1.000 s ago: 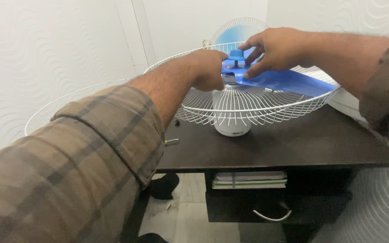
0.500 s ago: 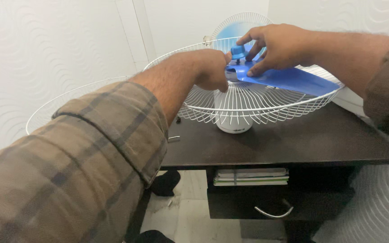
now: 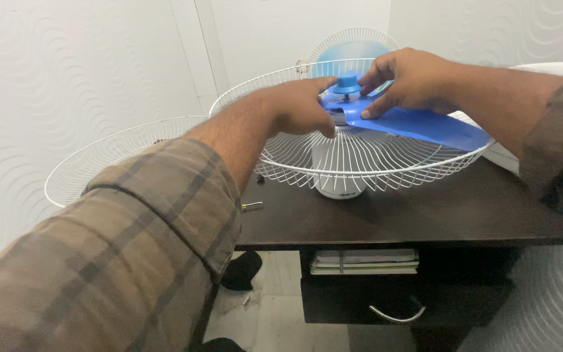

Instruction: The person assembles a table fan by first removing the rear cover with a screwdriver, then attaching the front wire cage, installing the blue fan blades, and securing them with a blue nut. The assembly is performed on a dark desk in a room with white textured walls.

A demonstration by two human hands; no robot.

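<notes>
Head cam is showing us working on a fan lying face-up on a dark desk (image 3: 425,221). We're reaching both arms over the white wire rear guard (image 3: 360,171), which is sitting like a bowl on the white motor housing (image 3: 337,184). Our left hand (image 3: 301,107) is curling its fingers onto the hub end of the blue fan blade (image 3: 418,124), and our right hand (image 3: 406,81) is lying on the blade from the far side, fingers spread and pressing beside the small blue cap (image 3: 347,83) on the spindle; neither hand is gripping the cap as far as we can tell. The blade is sitting inside the guard, one long paddle sticking out right, almost reaching the rim.

Room is pretty tight: the guard rim is circling both wrists. Another wire guard (image 3: 109,153) is leaning against the wall to the left, and a second fan (image 3: 353,45) is standing behind. Loose screws (image 3: 253,205) are sitting near the desk's front edge, and books (image 3: 366,261) are lying on the shelf above a drawer (image 3: 392,303).
</notes>
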